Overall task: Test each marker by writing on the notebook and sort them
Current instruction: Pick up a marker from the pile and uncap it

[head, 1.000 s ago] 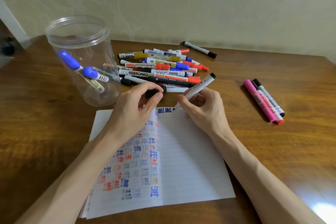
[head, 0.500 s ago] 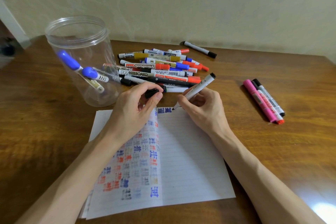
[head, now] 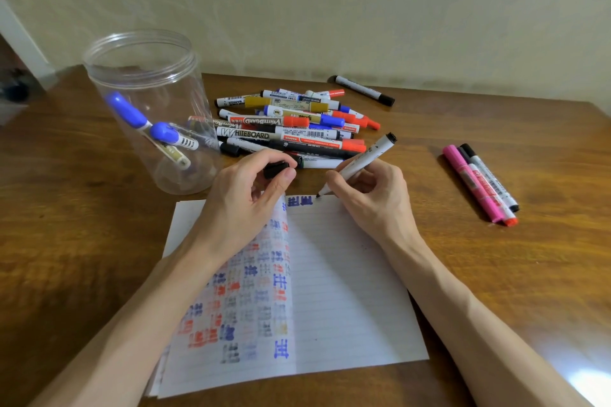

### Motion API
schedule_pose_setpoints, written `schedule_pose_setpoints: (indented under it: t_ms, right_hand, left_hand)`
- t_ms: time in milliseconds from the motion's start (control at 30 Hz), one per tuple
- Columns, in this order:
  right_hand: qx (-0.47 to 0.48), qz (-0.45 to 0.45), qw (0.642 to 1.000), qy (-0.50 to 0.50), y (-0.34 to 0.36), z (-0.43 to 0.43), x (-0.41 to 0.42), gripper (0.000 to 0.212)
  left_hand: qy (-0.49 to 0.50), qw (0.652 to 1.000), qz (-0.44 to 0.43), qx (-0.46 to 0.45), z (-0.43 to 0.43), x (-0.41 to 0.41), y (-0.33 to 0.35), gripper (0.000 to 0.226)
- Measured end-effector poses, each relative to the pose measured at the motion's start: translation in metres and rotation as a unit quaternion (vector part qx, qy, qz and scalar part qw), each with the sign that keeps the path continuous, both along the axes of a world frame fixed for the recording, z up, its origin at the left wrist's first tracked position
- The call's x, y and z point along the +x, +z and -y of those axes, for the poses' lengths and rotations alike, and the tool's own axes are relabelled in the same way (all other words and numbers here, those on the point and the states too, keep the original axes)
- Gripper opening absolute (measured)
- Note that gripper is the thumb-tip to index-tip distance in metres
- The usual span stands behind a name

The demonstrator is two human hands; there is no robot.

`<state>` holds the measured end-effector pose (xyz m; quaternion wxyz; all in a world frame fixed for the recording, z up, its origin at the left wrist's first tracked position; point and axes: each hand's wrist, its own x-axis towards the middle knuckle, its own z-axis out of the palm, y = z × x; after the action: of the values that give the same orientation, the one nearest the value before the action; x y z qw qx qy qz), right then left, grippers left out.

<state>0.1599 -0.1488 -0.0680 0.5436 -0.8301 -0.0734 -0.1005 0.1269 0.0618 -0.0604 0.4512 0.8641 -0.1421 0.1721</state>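
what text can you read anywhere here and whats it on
"WHITEBOARD": black-and-white marker in the pile.
"WHITEBOARD", upside down: red-capped marker just behind it.
"MARKER": black-capped marker at the pile's far left.
Too blurred to read: other labels, barcodes, the marks in the notebook.

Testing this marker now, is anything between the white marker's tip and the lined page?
Nothing visible does. The right hand holds the white black-ended marker with its tip at the top edge of the lined notebook page, right of the blue test marks; the left hand, pinching the black cap, sits aside.
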Motion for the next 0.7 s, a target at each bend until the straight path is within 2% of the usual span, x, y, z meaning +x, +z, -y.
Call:
schedule_pose_setpoints:
  t_ms: [467,700]
  right_hand:
    - [-0.032,-0.024,0.999,-0.004,-0.0001,-0.0007,-0.0006,0.014]
    - [-0.003,-0.018,1.000,-0.021,0.0017,-0.0005,-0.0003,0.010]
  left_hand:
    - [0.001,1.000,-0.001,0.003,0.0011,0.0000,0.0007,0.025]
    - [-0.001,1.000,-0.004,0.007,0.0009,0.0006,-0.0007,0.029]
